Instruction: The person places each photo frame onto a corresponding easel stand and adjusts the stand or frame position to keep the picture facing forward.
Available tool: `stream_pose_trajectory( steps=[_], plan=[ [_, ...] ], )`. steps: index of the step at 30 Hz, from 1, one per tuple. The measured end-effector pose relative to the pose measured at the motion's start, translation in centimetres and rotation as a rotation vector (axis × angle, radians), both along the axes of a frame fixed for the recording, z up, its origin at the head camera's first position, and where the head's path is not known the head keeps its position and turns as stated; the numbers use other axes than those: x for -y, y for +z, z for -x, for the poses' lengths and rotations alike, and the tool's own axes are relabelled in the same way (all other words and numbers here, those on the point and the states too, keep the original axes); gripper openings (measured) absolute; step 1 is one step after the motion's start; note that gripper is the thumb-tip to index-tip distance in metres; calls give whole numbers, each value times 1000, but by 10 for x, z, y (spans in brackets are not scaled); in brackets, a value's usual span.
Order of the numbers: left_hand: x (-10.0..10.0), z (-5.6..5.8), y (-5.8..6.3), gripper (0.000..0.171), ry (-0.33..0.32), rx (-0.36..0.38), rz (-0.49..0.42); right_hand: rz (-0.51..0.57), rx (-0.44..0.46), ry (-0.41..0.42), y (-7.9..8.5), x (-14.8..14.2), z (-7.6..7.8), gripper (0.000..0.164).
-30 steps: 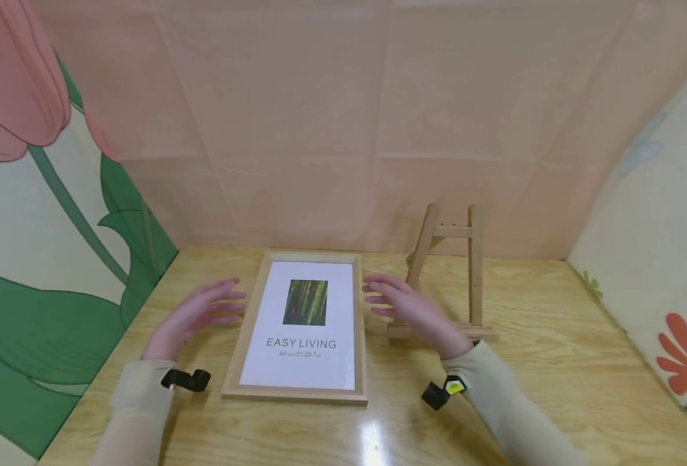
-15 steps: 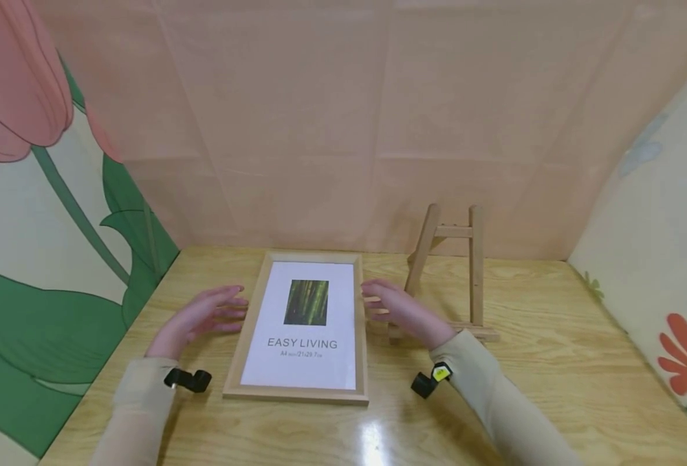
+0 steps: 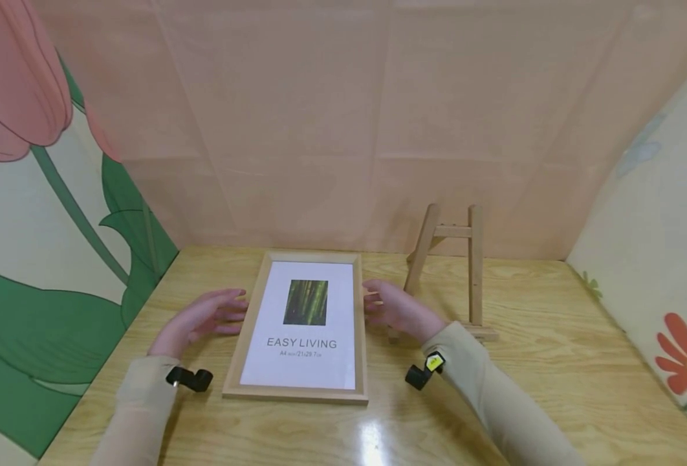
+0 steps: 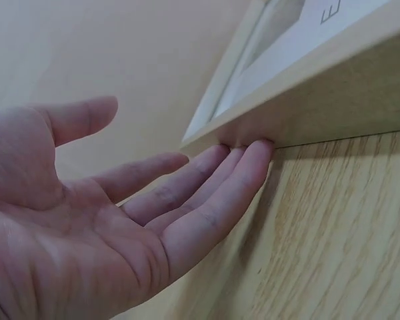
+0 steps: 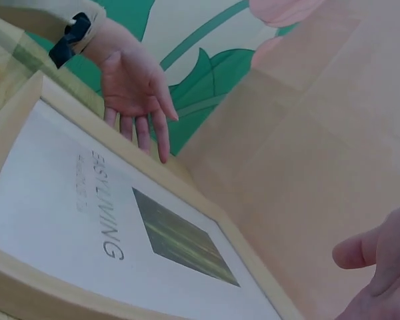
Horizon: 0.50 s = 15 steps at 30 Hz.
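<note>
A picture frame (image 3: pixel 303 369) with a pale wood border lies flat on the table, its white sheet printed "EASY LIVING" around a small green picture. At its left side is my left hand (image 3: pixel 206 317), fingers extended and thumb raised; in the left wrist view the fingertips (image 4: pixel 257 157) touch the lower part of the frame's side. My right hand (image 3: pixel 398 310) is at the right side with its fingertips close to the border. Whether they touch it I cannot tell, since the right wrist view shows only part of that hand (image 5: pixel 387 267). Neither hand grips anything.
Behind my right hand stands a small wooden easel (image 3: pixel 475 272), its lower ledge partly hidden by that hand. A pink sheet (image 3: pixel 297 129) hangs at the table's back edge. Flower-painted panels (image 3: pixel 87 259) bound the left and right sides of the wooden table (image 3: pixel 553 362).
My right hand has moved left and slightly down toward the frame's right border. The left hand has shifted slightly right and down toward the left border. Frame and easel stay in place.
</note>
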<state>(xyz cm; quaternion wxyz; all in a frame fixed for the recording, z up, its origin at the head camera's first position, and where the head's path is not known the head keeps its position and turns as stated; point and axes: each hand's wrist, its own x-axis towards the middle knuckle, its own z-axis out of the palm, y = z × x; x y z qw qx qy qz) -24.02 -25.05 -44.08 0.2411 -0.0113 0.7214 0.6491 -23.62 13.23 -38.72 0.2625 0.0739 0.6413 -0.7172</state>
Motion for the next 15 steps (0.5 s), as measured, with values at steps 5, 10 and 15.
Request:
stream_pose_trajectory(
  steps=[5,10,15],
  plan=[
    [0,4,-3,60,39,42,8,15,99,-109,-28,3,23,67],
    [0,5,-3,60,57,63,8,54,137,-130,-33,2,27,74],
    [-1,5,-4,60,45,47,-4,38,170,-158,-33,4,29,74]
  ],
)
